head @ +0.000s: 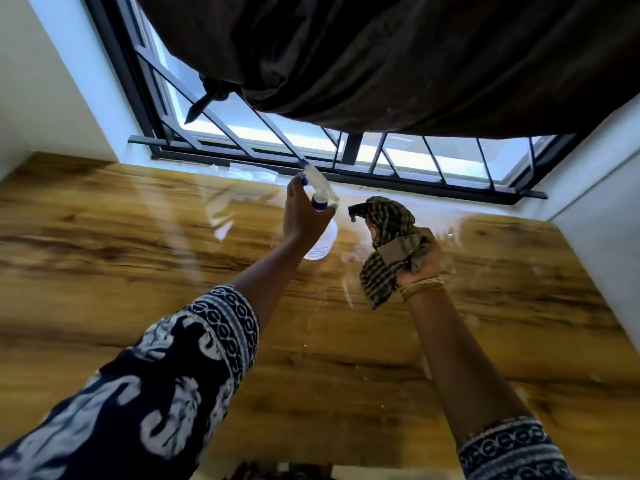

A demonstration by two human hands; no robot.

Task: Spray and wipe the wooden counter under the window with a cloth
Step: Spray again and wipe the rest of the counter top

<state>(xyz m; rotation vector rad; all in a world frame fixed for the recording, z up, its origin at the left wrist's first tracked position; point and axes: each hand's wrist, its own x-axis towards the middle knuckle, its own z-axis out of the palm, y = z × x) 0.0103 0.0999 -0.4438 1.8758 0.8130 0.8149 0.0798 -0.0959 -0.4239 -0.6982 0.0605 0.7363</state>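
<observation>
My left hand [302, 216] grips a clear spray bottle [323, 239] with a blue collar, held above the wooden counter [138, 244] with its nozzle aimed toward the window. My right hand [420, 259] holds a bunched checked cloth [384, 233] in dark and tan, raised above the counter to the right of the bottle. Part of the cloth hangs down below the fist. The glossy counter shows pale wet streaks and droplets around the middle.
A window with a dark metal grille [346, 147] runs along the counter's far edge. A dark brown curtain [398, 53], knotted at its left end, hangs over the window. White walls [45, 81] close the counter in at left and right.
</observation>
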